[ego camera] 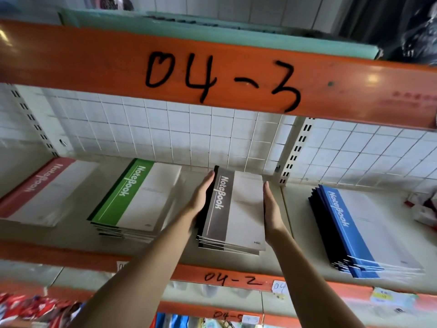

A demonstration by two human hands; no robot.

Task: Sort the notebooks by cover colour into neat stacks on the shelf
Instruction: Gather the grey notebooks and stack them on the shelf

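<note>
Both hands flat against the grey notebook stack (233, 209) on the shelf (293, 233): left hand (201, 200) and right hand (272, 209) pressing its sides, fingers straight, stack squeezed between them.

A pale shelf (293, 209) is seen, fronted by an orange beam (189, 273) marked "04-2" by hand. Four stacks of notebooks are laid directly on its surface, side by side and apart from one another. At far left a red-banded stack (42, 192) is found, partly cut by the frame edge. Next to it a green-banded stack (137, 200) is set, its lower copies slightly fanned. A grey-banded stack (234, 209) is placed near the middle. At the right a blue-banded stack (361, 230) is laid, its spines stepped unevenly. Small red and white items (423, 209) are noted at the shelf's far right edge; they cannot be identified.
</note>
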